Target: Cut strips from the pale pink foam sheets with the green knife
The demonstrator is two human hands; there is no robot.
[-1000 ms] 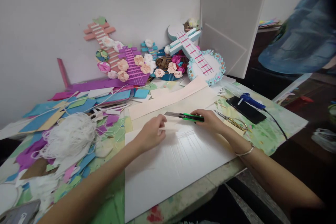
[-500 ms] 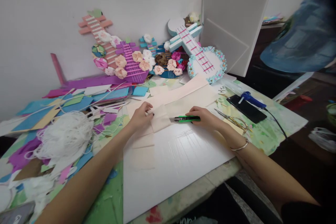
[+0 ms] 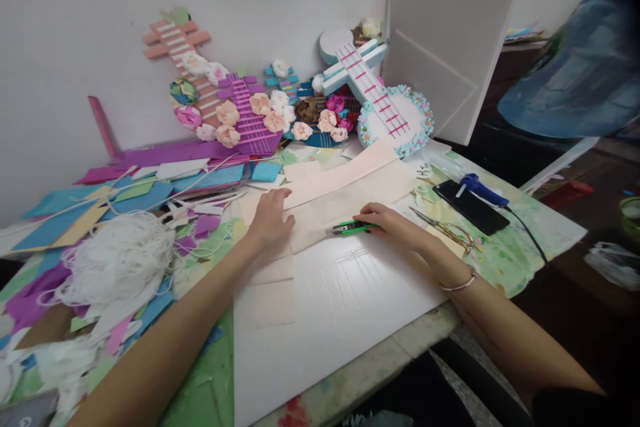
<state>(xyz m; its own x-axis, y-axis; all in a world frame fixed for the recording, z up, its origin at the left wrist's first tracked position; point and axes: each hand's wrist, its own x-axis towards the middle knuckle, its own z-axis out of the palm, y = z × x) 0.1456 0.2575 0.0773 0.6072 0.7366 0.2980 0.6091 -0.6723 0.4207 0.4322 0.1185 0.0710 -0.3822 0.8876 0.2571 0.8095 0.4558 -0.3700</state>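
Note:
My right hand (image 3: 379, 219) is closed around a green and black utility knife (image 3: 349, 228), its blade pointing left at the edge of a cream paper piece (image 3: 307, 227). On the left side of that piece lies my left hand (image 3: 273, 217), fingers apart and pressing flat. Behind both hands a long cream paper strip (image 3: 350, 172) stretches across the work surface. Cut pale paper squares (image 3: 273, 300) rest in a column on the white board (image 3: 330, 347), which bears many scored lines.
Gold-handled scissors (image 3: 445, 227), a black phone (image 3: 470, 207) and a blue glue gun (image 3: 483, 190) lie to the right. At left sits a tangle of white cord (image 3: 120, 260) among coloured paper scraps. Decorated paper guitars (image 3: 250, 113) lean against the wall.
My left hand has gone from pinching the paper's edge to lying spread on it, and the lifted piece now lies flatter. The knife has tilted slightly.

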